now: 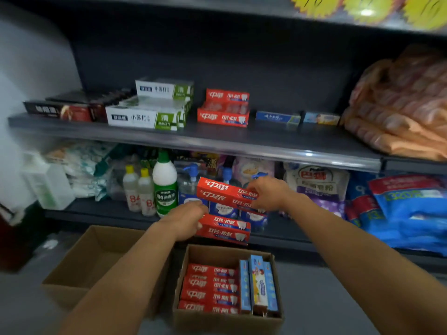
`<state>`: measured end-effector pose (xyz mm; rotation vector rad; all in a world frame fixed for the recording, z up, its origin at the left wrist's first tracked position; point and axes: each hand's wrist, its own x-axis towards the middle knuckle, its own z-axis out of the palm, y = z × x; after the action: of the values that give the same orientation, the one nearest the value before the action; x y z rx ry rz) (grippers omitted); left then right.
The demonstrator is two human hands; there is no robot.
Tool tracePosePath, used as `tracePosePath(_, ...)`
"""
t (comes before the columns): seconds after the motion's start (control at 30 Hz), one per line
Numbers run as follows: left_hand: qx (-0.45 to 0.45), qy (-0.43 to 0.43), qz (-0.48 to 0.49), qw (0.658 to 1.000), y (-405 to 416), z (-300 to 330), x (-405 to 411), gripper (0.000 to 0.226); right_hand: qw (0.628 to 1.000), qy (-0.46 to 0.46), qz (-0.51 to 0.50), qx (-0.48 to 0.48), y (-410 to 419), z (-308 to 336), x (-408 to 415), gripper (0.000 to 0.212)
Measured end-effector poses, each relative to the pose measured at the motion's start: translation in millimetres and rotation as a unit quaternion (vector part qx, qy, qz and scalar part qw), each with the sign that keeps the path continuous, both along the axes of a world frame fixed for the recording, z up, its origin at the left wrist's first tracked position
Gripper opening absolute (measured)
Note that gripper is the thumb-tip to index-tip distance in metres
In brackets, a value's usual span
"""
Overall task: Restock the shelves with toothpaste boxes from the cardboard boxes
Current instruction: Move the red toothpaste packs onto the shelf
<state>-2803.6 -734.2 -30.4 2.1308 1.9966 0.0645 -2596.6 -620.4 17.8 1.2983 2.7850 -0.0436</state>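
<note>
My right hand (267,193) grips the right end of a pair of red toothpaste boxes (223,194), lifted in front of the lower shelf. My left hand (187,220) holds the left end of another pair of red toothpaste boxes (226,229) just below. Under both hands a cardboard box (227,320) on the floor holds several red toothpaste boxes (209,290) and upright blue ones (258,286). On the middle shelf (217,137) stands a stack of red toothpaste boxes (223,108), between green-and-white boxes (150,105) and small blue boxes (278,118).
An open cardboard box (79,267) lies on the floor to the left. The lower shelf carries disinfectant bottles (164,184), pump bottles and blue bags (408,211). Black boxes (63,108) sit at the middle shelf's left end, orange packs (401,105) at its right.
</note>
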Motion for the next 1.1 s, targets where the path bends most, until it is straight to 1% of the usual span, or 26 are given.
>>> tracePosePath(0.1,0.034,0.01,-0.002,0.999,0.3,40.4,-3.9,0.038,1.0,0.015,-0.016,0.014,1.5,40.6,2.5,0.034)
tracePosePath(0.17,0.045,0.013,0.002,0.999,4.7,63.7,-7.0,0.037,0.999,0.036,-0.023,0.021,5.0,66.1,4.2,0.036)
tracePosePath(0.3,0.061,0.015,0.015,0.998,19.7,105.0,-12.0,0.036,0.997,0.05,-0.035,0.04,16.8,112.2,2.7,0.04)
tracePosePath(0.4,0.082,0.006,0.013,0.997,38.0,131.7,-17.4,0.038,0.996,0.068,-0.039,0.046,35.7,137.0,-3.5,0.039)
tracePosePath(0.53,0.122,0.018,0.008,0.992,72.9,158.5,-28.5,0.038,0.995,0.082,-0.034,0.038,69.6,158.3,-18.6,0.035)
tracePosePath(0.63,0.135,0.014,0.011,0.991,99.3,168.7,-37.0,0.04,0.995,0.079,-0.038,0.046,102.0,165.1,-35.2,0.033)
tracePosePath(0.77,0.129,0.014,0.013,0.991,132.6,169.3,-48.7,0.042,0.995,0.086,-0.04,0.045,142.4,162.4,-56.6,0.037)
tracePosePath(0.97,0.12,0.02,0.028,0.992,174.5,165.7,-64.6,0.047,0.997,0.064,-0.024,0.047,197.9,142.4,-81.5,0.037)
tracePosePath(1.1,0.114,0.005,0.042,0.993,194.0,158.6,-72.4,0.046,0.997,0.06,-0.017,0.038,228.6,125.5,-95.8,0.033)
